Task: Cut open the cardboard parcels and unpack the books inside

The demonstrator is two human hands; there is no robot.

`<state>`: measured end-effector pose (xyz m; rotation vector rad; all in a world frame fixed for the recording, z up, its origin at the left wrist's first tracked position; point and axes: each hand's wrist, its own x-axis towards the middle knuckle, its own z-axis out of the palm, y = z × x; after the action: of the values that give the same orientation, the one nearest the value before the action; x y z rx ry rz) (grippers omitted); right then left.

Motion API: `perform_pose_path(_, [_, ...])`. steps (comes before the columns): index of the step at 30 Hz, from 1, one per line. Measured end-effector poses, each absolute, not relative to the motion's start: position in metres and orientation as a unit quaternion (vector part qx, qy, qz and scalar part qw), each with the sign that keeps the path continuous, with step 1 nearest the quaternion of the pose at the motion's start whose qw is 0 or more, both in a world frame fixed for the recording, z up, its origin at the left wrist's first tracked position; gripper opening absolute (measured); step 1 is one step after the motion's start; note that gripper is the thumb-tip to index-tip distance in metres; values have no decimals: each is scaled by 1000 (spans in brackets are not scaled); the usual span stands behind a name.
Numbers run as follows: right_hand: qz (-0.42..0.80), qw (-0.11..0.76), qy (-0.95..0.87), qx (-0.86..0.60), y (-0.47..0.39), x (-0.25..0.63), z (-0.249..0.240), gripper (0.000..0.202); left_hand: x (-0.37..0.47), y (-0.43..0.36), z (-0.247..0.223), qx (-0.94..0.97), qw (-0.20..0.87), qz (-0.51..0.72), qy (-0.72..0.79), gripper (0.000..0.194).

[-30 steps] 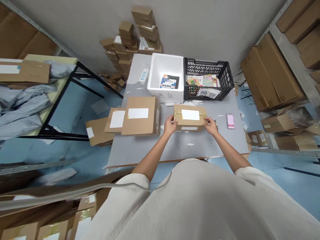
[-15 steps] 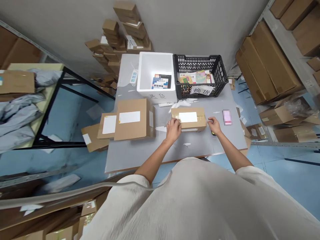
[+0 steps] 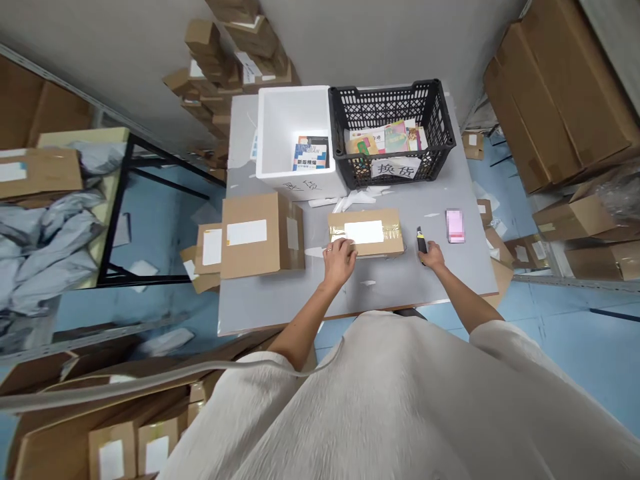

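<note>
1 cutter in R grip, nr box.

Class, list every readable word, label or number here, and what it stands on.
"换货": paper sign on the black crate.
"退货", first character unclear: white foam box.
"新版精编": book inside that box; its smaller print is illegible.
Too small or blurred: crate's books, phone screen.
No print legible: white labels on cartons.

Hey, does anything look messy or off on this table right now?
Yes: white scraps lie scattered on the gray table, mostly between the taped box and the white bin and black crate. They look like stray litter. I see no obvious spill.
</note>
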<state>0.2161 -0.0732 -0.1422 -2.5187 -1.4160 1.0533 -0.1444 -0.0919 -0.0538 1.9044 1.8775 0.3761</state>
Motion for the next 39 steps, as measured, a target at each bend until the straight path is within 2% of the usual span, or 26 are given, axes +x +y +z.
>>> perform_pose_path(17, [345,-32,-488,-801,-67,218,-169,55,-143,-96,-51,671,208,120,701,38])
perform_pose_path(23, [350,1,-472,-809,-68,221,-158,46,-142,-96,-53,675,204,127,698,39])
perform_pose_path(26, [350,72,-452,-817,-67,224,-142,39,-146,-95,-56,685,202,131,687,39])
perform_pose_path(32, [384,286,-471,-741,-44,226,-83,36,-159,-89,-68,727,197,150,641,37])
perform_pose_path(35, [428,303,-519,-675,-30,212,-44,38,-163,-89,-75,744,190,174,617,36])
perform_pose_path(39, [406,260,-653,-584,-21,167,3,47,-165,-92,-84,762,176,216,584,37])
